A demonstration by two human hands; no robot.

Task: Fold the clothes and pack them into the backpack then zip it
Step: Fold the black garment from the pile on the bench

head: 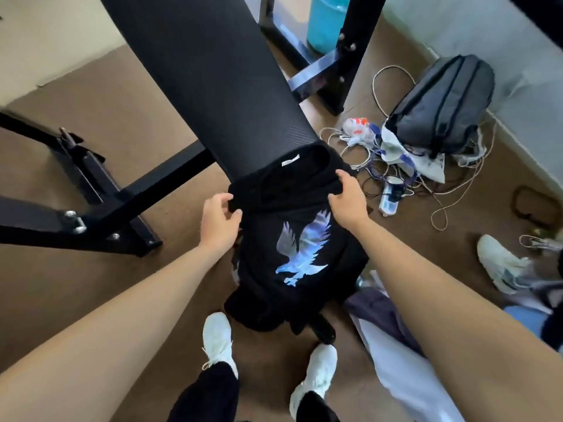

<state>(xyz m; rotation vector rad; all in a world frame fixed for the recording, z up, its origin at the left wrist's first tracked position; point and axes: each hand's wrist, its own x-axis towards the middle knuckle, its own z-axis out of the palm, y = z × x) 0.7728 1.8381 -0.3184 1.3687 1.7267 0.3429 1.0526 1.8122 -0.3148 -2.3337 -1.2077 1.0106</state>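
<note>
A black t-shirt (268, 257) with a blue eagle print hangs in front of me, its collar lying against the end of the black table (195, 65). My left hand (217, 219) grips the shirt's left shoulder. At the right shoulder, my right hand (347, 197) grips the fabric. The shirt's lower part bunches above the floor near my white shoes. A grey backpack (441, 105) leans against the wall at the right, zipped as far as I can tell. More clothes, purple and white (393, 339), lie on the floor at the lower right.
Black table legs (100, 205) stand at the left and behind. Tangled cables and a power strip (390, 193) lie by the backpack. A teal bin (326, 22) stands at the back. Another person's white shoe (499, 263) is at the right edge.
</note>
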